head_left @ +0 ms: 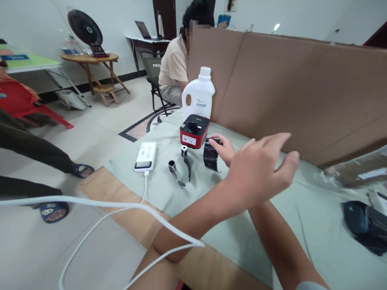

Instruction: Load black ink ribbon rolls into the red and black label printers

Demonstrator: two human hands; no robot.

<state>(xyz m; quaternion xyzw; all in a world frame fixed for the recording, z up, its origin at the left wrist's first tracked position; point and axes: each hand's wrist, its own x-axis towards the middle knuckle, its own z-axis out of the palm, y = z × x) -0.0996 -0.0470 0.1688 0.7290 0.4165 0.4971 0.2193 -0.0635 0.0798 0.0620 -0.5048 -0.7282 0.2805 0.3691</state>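
In the head view, the right hand [225, 152] has its fingers closed on the upper edge of a glossy black strip [211, 157], which drops just below them. The left hand [260, 169], crossed over the right forearm, is empty, fingers spread. The strip seems light, thin, bendy and slick, probably best pinched along its edges. Left of the right fingers, two small rolls [172, 169] with loose tails look light and easily unrolled.
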